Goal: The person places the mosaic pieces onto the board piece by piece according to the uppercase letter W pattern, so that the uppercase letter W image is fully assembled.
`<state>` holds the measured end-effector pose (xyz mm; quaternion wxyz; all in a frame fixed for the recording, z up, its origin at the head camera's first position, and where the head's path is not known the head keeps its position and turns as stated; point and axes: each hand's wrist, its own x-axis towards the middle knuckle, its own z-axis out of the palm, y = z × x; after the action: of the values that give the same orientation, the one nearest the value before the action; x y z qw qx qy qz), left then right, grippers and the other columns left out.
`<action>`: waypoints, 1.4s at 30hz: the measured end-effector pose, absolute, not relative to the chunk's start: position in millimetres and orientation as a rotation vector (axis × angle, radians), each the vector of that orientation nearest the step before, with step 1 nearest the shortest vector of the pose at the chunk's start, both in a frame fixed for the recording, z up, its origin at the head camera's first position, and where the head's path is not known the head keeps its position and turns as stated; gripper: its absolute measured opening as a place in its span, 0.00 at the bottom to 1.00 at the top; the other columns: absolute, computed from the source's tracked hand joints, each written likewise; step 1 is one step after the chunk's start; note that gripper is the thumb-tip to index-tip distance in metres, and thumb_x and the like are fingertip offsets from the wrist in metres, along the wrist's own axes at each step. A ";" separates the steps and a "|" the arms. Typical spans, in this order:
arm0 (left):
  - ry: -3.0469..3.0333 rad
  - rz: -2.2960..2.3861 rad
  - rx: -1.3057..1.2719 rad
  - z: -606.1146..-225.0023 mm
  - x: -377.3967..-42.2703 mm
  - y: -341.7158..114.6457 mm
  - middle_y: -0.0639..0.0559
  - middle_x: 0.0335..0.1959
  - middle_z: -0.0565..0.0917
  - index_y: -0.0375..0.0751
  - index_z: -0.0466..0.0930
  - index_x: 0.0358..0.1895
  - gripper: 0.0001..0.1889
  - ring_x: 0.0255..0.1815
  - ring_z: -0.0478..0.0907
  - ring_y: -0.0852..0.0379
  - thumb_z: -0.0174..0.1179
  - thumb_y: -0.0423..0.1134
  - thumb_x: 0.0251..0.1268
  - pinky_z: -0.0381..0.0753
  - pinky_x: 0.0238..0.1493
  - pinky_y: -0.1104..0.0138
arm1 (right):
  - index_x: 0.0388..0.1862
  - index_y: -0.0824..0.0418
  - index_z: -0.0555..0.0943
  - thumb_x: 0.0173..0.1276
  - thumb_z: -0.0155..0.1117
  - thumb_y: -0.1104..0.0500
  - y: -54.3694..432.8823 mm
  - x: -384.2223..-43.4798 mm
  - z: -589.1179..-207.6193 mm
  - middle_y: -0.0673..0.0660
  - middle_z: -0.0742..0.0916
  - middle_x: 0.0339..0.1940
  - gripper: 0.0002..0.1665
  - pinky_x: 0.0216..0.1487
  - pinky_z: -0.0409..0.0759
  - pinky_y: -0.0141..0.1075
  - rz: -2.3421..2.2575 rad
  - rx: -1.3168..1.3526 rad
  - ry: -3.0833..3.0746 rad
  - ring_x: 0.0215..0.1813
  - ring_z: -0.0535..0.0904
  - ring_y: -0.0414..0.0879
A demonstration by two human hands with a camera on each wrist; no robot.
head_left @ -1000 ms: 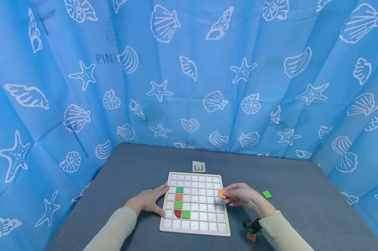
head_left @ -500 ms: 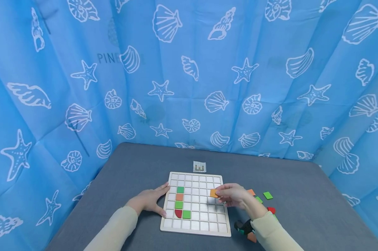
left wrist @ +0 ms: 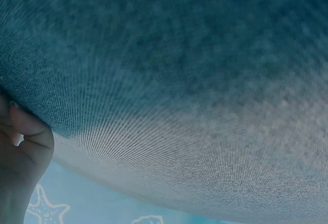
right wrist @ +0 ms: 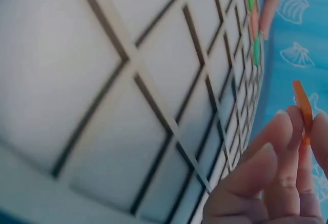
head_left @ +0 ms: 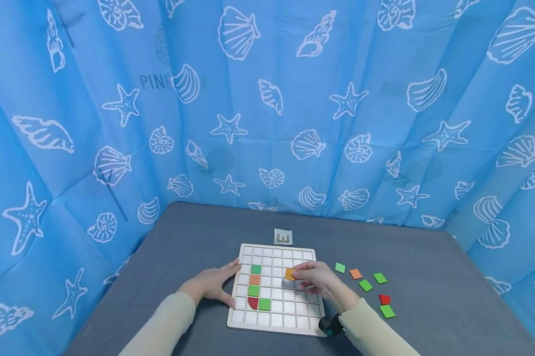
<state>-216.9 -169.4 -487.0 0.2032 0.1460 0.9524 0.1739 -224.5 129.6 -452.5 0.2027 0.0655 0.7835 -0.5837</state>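
A white grid board (head_left: 289, 309) with a pale wooden frame lies on the grey table. In its left columns sit a dark green tile (head_left: 256, 269), a salmon tile (head_left: 255, 280), a light green tile (head_left: 254, 291), a red quarter-round tile (head_left: 253, 303) and another green tile (head_left: 265, 304). My right hand (head_left: 317, 280) pinches an orange square tile (head_left: 289, 274) above the board; the right wrist view shows this orange tile (right wrist: 304, 108) edge-on between thumb and fingers. My left hand (head_left: 210, 285) rests along the board's left edge, fingers spread. The left wrist view shows mostly cloth and part of that hand (left wrist: 25, 152).
Beyond the board lies a small pattern card (head_left: 283, 237). Loose tiles are scattered to the right, among them a pale green tile (head_left: 340, 267), an orange tile (head_left: 355, 274) and a red piece (head_left: 385, 299). A blue shell-print curtain (head_left: 267, 123) surrounds the table.
My right hand has carried the orange tile leftward from the board's right edge to over its cells. Loose tiles formerly behind the arm now show. The left hand holds its place.
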 end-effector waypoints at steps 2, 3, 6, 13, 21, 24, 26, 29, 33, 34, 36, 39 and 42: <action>2.655 0.488 0.407 -487.0 -217.0 -169.5 0.57 0.79 0.50 0.51 0.54 0.78 0.58 0.72 0.59 0.40 0.73 0.65 0.41 0.62 0.66 0.47 | 0.43 0.64 0.84 0.64 0.68 0.62 125.1 -225.4 -455.4 0.54 0.87 0.32 0.09 0.26 0.72 0.35 -1.615 0.200 2.202 0.24 0.79 0.44; 2.651 0.491 0.407 -486.9 -217.0 -169.5 0.57 0.79 0.50 0.51 0.54 0.78 0.58 0.72 0.59 0.41 0.73 0.65 0.41 0.62 0.66 0.47 | 0.43 0.64 0.84 0.64 0.69 0.62 122.9 -225.6 -456.6 0.53 0.87 0.31 0.10 0.25 0.72 0.34 -1.603 0.212 2.210 0.23 0.79 0.44; 2.646 0.491 0.411 -486.6 -217.3 -169.7 0.57 0.79 0.50 0.51 0.54 0.78 0.58 0.72 0.59 0.41 0.73 0.65 0.41 0.62 0.66 0.47 | 0.42 0.64 0.84 0.63 0.69 0.62 116.3 -227.2 -460.3 0.52 0.87 0.30 0.10 0.22 0.69 0.31 -1.564 0.241 2.222 0.20 0.78 0.41; 2.648 0.471 0.410 -486.3 -217.5 -169.5 0.58 0.79 0.50 0.52 0.53 0.78 0.58 0.73 0.59 0.41 0.72 0.65 0.42 0.61 0.67 0.47 | 0.41 0.65 0.84 0.64 0.68 0.64 102.3 -225.6 -464.9 0.52 0.87 0.27 0.08 0.19 0.65 0.30 -1.536 0.195 2.267 0.17 0.76 0.39; 2.654 0.459 0.413 -487.8 -218.8 -168.6 0.58 0.79 0.50 0.52 0.54 0.78 0.58 0.72 0.59 0.40 0.72 0.66 0.42 0.62 0.67 0.47 | 0.37 0.64 0.85 0.63 0.69 0.63 93.6 -225.3 -467.4 0.49 0.85 0.24 0.06 0.17 0.63 0.29 -1.479 0.218 2.349 0.16 0.69 0.38; 2.657 0.458 0.417 -488.1 -219.3 -169.0 0.58 0.79 0.50 0.51 0.54 0.78 0.58 0.72 0.59 0.40 0.72 0.65 0.42 0.62 0.67 0.47 | 0.37 0.63 0.85 0.63 0.69 0.63 92.4 -226.1 -467.6 0.49 0.85 0.23 0.05 0.16 0.62 0.29 -1.468 0.233 2.350 0.15 0.68 0.38; 2.657 0.458 0.419 -488.4 -219.6 -169.3 0.58 0.79 0.50 0.51 0.54 0.78 0.58 0.72 0.59 0.40 0.72 0.65 0.42 0.62 0.67 0.47 | 0.36 0.63 0.85 0.63 0.69 0.63 91.8 -226.5 -467.8 0.49 0.85 0.22 0.05 0.16 0.62 0.29 -1.465 0.239 2.350 0.15 0.68 0.38; 2.657 0.455 0.423 -488.8 -220.1 -169.8 0.58 0.79 0.50 0.51 0.54 0.78 0.57 0.72 0.60 0.40 0.72 0.65 0.42 0.62 0.67 0.47 | 0.37 0.63 0.85 0.63 0.69 0.63 91.4 -227.2 -468.1 0.48 0.85 0.21 0.05 0.16 0.62 0.29 -1.459 0.246 2.352 0.14 0.68 0.38; 2.656 0.454 0.420 -489.5 -220.5 -170.0 0.58 0.79 0.50 0.51 0.54 0.78 0.58 0.72 0.60 0.39 0.72 0.65 0.42 0.62 0.67 0.47 | 0.37 0.64 0.85 0.63 0.68 0.64 91.0 -228.6 -468.7 0.49 0.85 0.22 0.04 0.17 0.62 0.29 -1.460 0.254 2.339 0.15 0.68 0.38; 2.656 0.456 0.417 -489.6 -220.5 -169.9 0.58 0.79 0.50 0.51 0.54 0.78 0.58 0.72 0.59 0.39 0.72 0.65 0.41 0.62 0.67 0.47 | 0.37 0.63 0.85 0.63 0.68 0.64 90.8 -228.8 -468.5 0.49 0.85 0.22 0.04 0.17 0.62 0.29 -1.460 0.260 2.336 0.15 0.68 0.39; 2.654 0.460 0.413 -489.7 -220.5 -169.9 0.58 0.79 0.50 0.51 0.54 0.78 0.58 0.72 0.59 0.39 0.72 0.65 0.41 0.62 0.67 0.46 | 0.36 0.63 0.85 0.63 0.68 0.64 90.8 -229.0 -468.5 0.49 0.85 0.22 0.03 0.17 0.62 0.29 -1.459 0.265 2.333 0.15 0.68 0.39; 2.653 0.463 0.410 -489.7 -220.2 -169.9 0.58 0.79 0.50 0.51 0.54 0.78 0.58 0.72 0.59 0.39 0.72 0.65 0.41 0.62 0.67 0.46 | 0.35 0.63 0.85 0.63 0.68 0.65 91.1 -228.8 -469.0 0.50 0.85 0.22 0.03 0.17 0.63 0.29 -1.457 0.260 2.334 0.15 0.68 0.39; 2.653 0.461 0.417 -488.7 -219.3 -169.6 0.58 0.79 0.50 0.51 0.54 0.78 0.58 0.72 0.59 0.39 0.72 0.65 0.42 0.62 0.67 0.47 | 0.35 0.63 0.85 0.63 0.67 0.65 91.7 -228.7 -469.5 0.51 0.85 0.23 0.02 0.17 0.64 0.30 -1.463 0.254 2.329 0.15 0.68 0.39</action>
<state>-219.3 -169.6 -488.7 0.2068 0.1498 0.9526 0.1653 -228.7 91.7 -469.5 0.1885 0.0905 0.8280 -0.5203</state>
